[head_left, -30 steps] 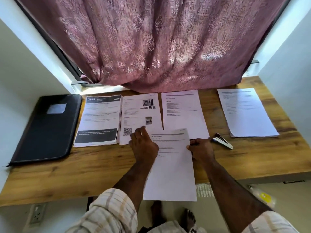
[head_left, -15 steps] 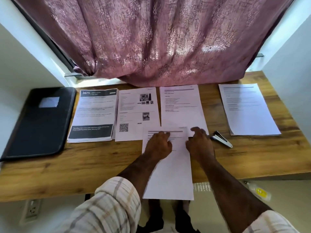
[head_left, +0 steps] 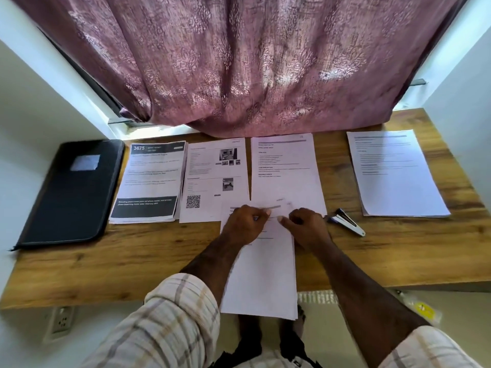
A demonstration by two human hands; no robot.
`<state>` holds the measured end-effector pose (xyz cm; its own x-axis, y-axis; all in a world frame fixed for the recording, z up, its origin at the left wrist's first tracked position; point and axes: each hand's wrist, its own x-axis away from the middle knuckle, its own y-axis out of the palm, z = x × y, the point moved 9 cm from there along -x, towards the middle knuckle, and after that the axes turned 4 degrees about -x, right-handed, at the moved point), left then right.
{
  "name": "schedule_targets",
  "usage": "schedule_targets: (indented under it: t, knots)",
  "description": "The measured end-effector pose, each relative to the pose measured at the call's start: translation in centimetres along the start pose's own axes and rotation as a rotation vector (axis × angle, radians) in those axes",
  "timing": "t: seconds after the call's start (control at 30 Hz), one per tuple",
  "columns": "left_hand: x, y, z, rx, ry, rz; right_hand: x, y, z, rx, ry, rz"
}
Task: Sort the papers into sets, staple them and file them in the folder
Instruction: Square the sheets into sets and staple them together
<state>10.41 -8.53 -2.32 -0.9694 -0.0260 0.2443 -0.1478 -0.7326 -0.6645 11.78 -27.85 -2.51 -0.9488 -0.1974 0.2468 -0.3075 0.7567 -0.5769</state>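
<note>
Both hands, left hand [head_left: 245, 224] and right hand [head_left: 305, 227], pinch the top of the paper set [head_left: 261, 272] under them; four sorted piles [head_left: 285, 166] lie beyond, folder [head_left: 69, 192] shut far left, stapler [head_left: 346, 225] just right, unused

Everything is lying on the desk [head_left: 79, 272], placed here relative to the stapler [head_left: 346, 225]. The front paper stack [head_left: 261, 274] is lying just left of it, overhanging the near edge, with both hands [head_left: 245, 224] [head_left: 305, 225] resting on it. Three paper sets [head_left: 150, 181] [head_left: 214, 181] [head_left: 285, 168] are sitting behind-left, the folder [head_left: 69, 195] farthest left. Another set [head_left: 396, 173] is lying behind-right.
</note>
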Motion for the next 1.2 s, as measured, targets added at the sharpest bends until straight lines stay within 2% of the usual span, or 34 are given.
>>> schedule_targets:
  t: [0.1, 0.17, 0.3, 0.43, 0.57, 0.7, 0.87, 0.93, 1.07, 1.13, 1.2]
  knots:
    - [0.0, 0.1, -0.6, 0.017, -0.055, 0.004, 0.7, 0.1, 0.8, -0.302, -0.025, -0.086]
    - [-0.1, 0.5, -1.2, 0.063, -0.089, -0.032, 1.4, 0.8, 0.6, -0.270, -0.111, -0.198]
    - [-0.3, 0.8, -1.1, 0.121, -0.068, -0.089, 1.8, 2.5, 1.0, -0.012, -0.168, -0.340]
    - [-0.3, 0.7, -1.2, 0.031, -0.061, -0.092, 1.1, 1.2, 0.9, 0.005, -0.078, -0.222]
    - [-0.4, 0.6, -1.6, -0.013, -0.077, -0.087, 0.2, 1.2, 0.2, 0.173, -0.058, -0.218]
    - [-0.5, 0.7, -1.8, -0.024, -0.064, -0.080, -0.7, 0.8, 0.7, 0.373, 0.040, -0.199]
    - [-0.6, 0.6, -1.9, -0.021, -0.052, -0.059, -0.2, 1.4, 0.1, 0.478, -0.048, -0.209]
    - [-0.6, 0.6, -1.9, -0.011, -0.051, -0.061, -0.1, 1.1, 0.0, 0.410, -0.059, -0.177]
    - [-0.6, 0.6, -2.0, 0.000, -0.064, -0.062, 0.4, -0.7, 0.7, 0.034, -0.002, -0.005]
    - [-0.5, 0.6, -1.6, 0.022, -0.046, -0.060, 0.9, -0.5, 0.8, -0.113, -0.014, -0.048]
    - [-0.2, 0.5, -1.0, 0.060, -0.049, -0.056, 1.5, 0.6, 0.4, -0.208, -0.048, -0.166]
